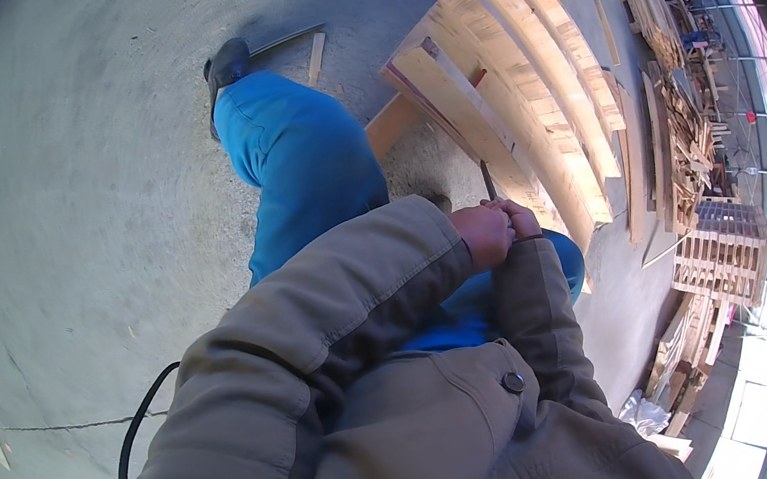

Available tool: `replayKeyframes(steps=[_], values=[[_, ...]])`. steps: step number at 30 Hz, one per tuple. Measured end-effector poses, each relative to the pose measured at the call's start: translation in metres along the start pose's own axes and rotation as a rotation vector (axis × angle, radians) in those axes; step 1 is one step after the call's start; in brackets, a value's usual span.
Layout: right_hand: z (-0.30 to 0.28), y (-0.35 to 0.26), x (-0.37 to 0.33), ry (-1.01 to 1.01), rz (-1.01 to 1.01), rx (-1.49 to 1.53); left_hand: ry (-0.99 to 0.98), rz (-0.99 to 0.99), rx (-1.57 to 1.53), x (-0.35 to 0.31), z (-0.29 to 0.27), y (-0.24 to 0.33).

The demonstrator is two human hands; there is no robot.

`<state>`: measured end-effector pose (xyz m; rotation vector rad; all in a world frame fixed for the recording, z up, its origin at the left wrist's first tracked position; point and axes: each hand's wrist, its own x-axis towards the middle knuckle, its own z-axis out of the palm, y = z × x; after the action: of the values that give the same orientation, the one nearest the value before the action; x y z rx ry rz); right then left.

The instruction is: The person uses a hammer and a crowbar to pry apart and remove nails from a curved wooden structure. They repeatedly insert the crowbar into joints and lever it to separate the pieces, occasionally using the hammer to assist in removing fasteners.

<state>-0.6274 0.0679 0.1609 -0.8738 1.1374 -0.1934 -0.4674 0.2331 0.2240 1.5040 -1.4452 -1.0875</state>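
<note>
My left hand (484, 235) and my right hand (520, 218) are closed close together on a thin dark metal bar (488, 181). The fingers hide most of the bar, and its far end points away from me toward the lower edge of a wooden pallet (513, 45). Whether that tip touches the wood I cannot tell. This pallet stands tilted on its side just beyond my hands, its pale slats running lengthwise and a thick block board along its left edge. My left forearm crosses in front of my body.
My blue-trousered leg (305, 136) stretches forward on the left, ending in a dark shoe (227, 63). Near it lie loose wood strips (317, 58) on the concrete floor (110, 184). Stacked pallets (721, 254) and heaps of boards (686, 138) line the right side. A black cable (132, 434) hangs by my left sleeve.
</note>
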Motion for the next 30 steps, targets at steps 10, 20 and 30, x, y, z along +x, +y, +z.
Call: replayKeyframes(steps=[10,20,30], values=[[0.008,-0.002,-0.011,0.006,0.139,0.066,-0.071,-0.071,0.023,0.004,0.007,0.001],[0.0,0.016,0.01,-0.054,0.219,0.177,-0.106,-0.151,0.031,0.009,0.012,-0.006],[0.011,0.027,0.022,0.018,0.318,0.219,-0.133,-0.046,0.212,0.012,0.019,-0.028]])
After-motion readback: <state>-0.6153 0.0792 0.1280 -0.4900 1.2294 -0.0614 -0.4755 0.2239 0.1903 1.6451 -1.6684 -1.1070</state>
